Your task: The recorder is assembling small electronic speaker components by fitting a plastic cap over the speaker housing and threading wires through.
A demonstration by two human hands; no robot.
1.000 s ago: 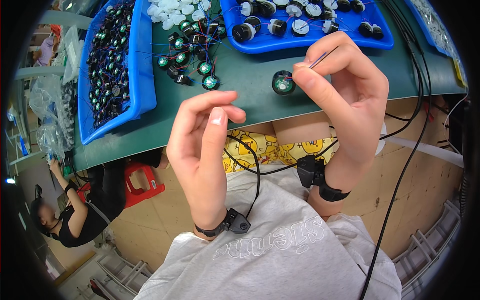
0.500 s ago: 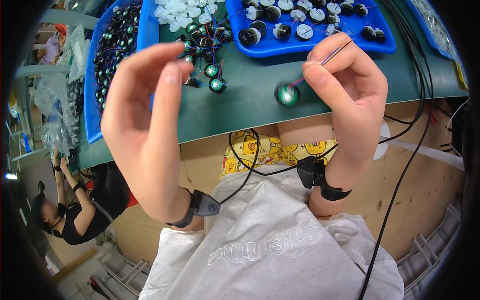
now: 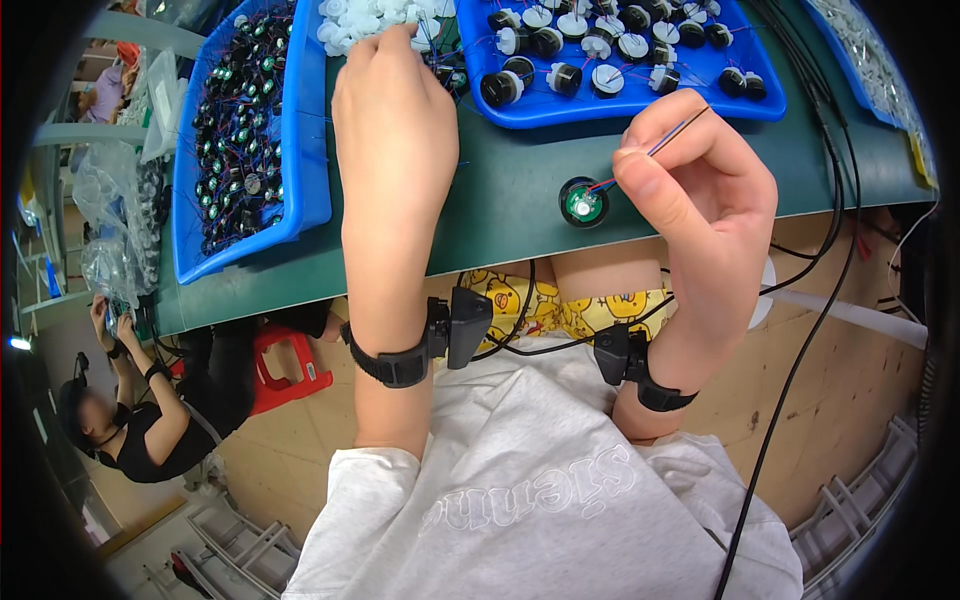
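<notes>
We count two bare hands, one round part (image 3: pixel 583 203) on its wires (image 3: pixel 680 131), three blue trays and one pile of white caps (image 3: pixel 352 22). The left tray (image 3: pixel 310 130) and the middle tray (image 3: pixel 620 112) hold too many parts for us to count surely; the right tray (image 3: pixel 850 66) is cut by the rim of the view. A few loose parts (image 3: pixel 452 76) show beside the left hand (image 3: pixel 395 120), which covers others.

Our right hand (image 3: pixel 705 185) pinches the wires tightly between thumb and forefinger, their ends poking up past the grip. The part sits just below and left of that pinch, its green face towards us; we cannot tell whether it touches the table (image 3: pixel 510 180). Our left hand reaches to the caps, back upward; its fingertips are hidden, so we cannot tell how far they are open or whether they hold one.

The part is near the table's front edge. Bare green tabletop lies between the two hands, below the middle tray. Black cables (image 3: pixel 822 120) run down to the right of our right hand.
</notes>
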